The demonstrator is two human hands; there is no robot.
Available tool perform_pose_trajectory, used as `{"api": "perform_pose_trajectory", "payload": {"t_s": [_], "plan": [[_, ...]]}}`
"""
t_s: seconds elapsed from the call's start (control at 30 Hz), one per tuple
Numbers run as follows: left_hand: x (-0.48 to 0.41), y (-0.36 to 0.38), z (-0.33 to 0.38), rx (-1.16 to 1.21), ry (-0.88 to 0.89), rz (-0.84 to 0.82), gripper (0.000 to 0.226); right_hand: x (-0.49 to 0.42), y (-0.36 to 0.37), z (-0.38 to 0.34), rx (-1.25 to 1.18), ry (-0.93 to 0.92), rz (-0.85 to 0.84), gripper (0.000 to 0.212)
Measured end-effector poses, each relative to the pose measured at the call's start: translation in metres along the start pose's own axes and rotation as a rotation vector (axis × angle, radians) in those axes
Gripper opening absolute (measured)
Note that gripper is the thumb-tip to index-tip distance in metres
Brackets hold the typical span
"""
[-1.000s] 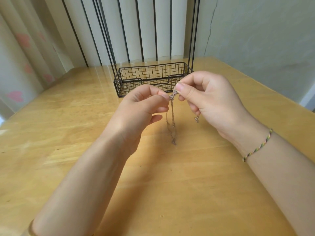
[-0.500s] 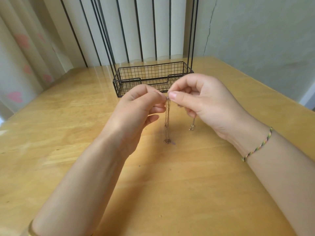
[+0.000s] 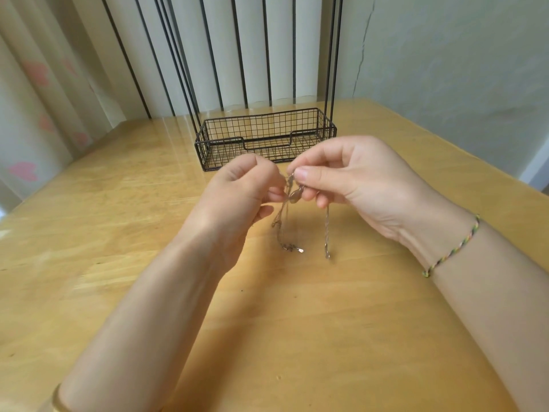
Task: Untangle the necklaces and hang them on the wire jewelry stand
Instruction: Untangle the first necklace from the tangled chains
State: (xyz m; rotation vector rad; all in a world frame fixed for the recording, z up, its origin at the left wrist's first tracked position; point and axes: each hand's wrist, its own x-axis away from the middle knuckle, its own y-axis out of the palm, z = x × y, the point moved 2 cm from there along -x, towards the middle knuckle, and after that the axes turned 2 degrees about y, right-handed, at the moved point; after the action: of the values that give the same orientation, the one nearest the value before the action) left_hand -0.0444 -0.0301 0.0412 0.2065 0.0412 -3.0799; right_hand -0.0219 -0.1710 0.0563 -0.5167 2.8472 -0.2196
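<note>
Left grip pinches the necklaces at the tangled knot. Right grip pinches the same knot from the opposite side, thumb on top. The knot is held above the counter, just in front of the wire jewelry stand. Thin strands hang from the knot toward the counter; contact cannot be confirmed. A braided bracelet circles the right wrist.

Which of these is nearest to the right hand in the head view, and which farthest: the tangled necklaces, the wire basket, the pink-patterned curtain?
1. tangled necklaces: pinched by the right hand itself.
2. wire basket: just behind the hand, on the table.
3. pink-patterned curtain: far left, beyond the table.
</note>
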Motion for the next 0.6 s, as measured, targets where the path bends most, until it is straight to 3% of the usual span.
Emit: {"api": "perform_pose_trajectory", "payload": {"t_s": [0.1, 0.27, 0.47, 0.6], "plan": [[0.001, 0.000, -0.003, -0.101, -0.044, -0.052, 0.015, -0.002, -0.003, 0.001, 0.056, -0.033, 0.102, 0.006], [-0.003, -0.009, -0.003, -0.002, -0.066, 0.059, 0.025, 0.000, -0.006, -0.001, 0.064, 0.032, 0.035, 0.006], [-0.001, -0.003, -0.002, 0.049, -0.095, -0.038, 0.025, 0.001, -0.001, -0.002, 0.176, -0.055, 0.046, 0.002], [0.000, -0.001, -0.003, -0.101, -0.044, -0.102, 0.019, -0.001, -0.002, -0.002, 0.203, -0.104, 0.071, 0.005]]}}
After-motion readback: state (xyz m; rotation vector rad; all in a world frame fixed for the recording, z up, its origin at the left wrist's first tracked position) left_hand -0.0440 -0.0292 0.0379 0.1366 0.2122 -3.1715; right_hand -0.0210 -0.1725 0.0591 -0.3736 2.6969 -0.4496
